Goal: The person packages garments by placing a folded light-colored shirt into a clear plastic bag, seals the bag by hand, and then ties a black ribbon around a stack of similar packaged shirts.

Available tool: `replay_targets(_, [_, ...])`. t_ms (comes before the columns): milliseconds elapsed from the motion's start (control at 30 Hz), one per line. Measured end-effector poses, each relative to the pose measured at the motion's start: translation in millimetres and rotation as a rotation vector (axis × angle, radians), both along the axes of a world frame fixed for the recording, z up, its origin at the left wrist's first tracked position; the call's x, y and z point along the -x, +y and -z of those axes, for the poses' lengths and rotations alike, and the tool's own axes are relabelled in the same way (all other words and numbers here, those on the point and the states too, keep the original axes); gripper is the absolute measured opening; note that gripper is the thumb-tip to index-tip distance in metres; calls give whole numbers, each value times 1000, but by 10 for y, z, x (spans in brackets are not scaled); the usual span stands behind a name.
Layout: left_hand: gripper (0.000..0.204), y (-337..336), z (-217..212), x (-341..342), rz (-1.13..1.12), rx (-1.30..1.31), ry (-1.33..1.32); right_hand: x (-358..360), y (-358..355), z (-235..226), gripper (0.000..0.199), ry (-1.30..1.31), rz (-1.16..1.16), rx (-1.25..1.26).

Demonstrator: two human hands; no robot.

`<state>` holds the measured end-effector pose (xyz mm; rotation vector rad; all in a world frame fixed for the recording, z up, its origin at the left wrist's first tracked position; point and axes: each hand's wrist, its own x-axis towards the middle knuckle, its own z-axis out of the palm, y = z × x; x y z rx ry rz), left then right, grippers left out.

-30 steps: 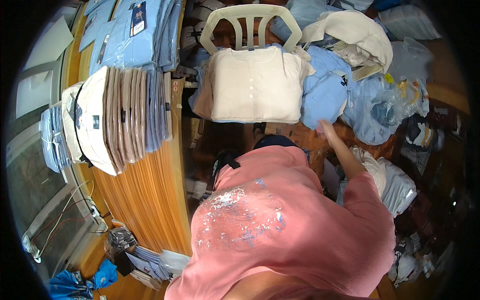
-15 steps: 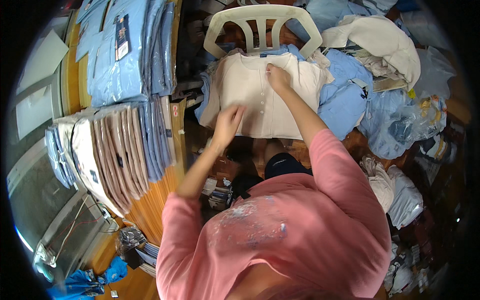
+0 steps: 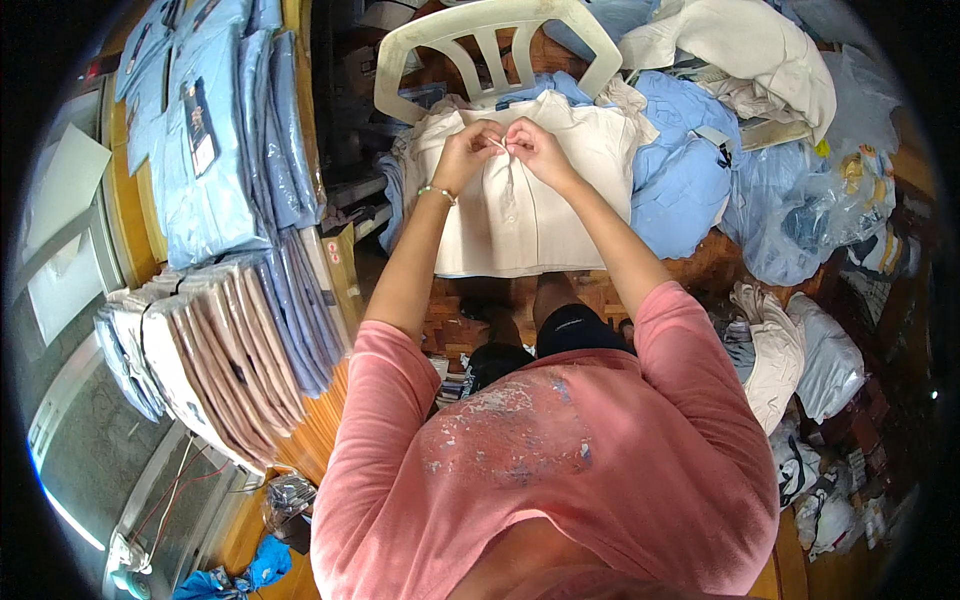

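A cream buttoned shirt (image 3: 572,225) lies spread in front of me on a white plastic chair (image 3: 400,62). My left hand (image 3: 470,157), with a beaded bracelet at its wrist, pinches the shirt's front edge near the top of the button line. Right beside it my right hand (image 3: 540,153) pinches the same edge, fingertips almost touching the left ones. The cloth between them is lifted into a ridge. Any button under the fingertips is too small to make out. More blue and cream clothes show beneath the shirt.
Bagged folded blue shirts (image 3: 215,150) and bagged cream shirts (image 3: 215,345) are stacked at the left. Blue garments (image 3: 680,170), a cream heap (image 3: 745,50) and clear plastic bags (image 3: 790,225) crowd the right side. Another cream garment (image 3: 775,375) lies lower right.
My left hand has moved up and right from the shirt's lower left to the button line. Both hands now pinch the front edge together and raise the cloth. The view has shifted slightly.
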<state>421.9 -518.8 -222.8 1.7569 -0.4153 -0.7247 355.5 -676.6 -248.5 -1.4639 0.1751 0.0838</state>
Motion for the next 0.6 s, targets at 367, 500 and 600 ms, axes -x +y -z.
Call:
replay_targets(367, [15, 99, -584, 99, 223, -235, -500, 534, 594, -243, 30, 63, 419, 300])
replay_targets(500, [10, 114, -386, 56, 396, -481, -672, 480, 515, -96, 24, 325, 469, 535])
replay_targets(600, [13, -124, -205, 95, 500, -663, -642, 523, 451, 33, 24, 413, 213, 652])
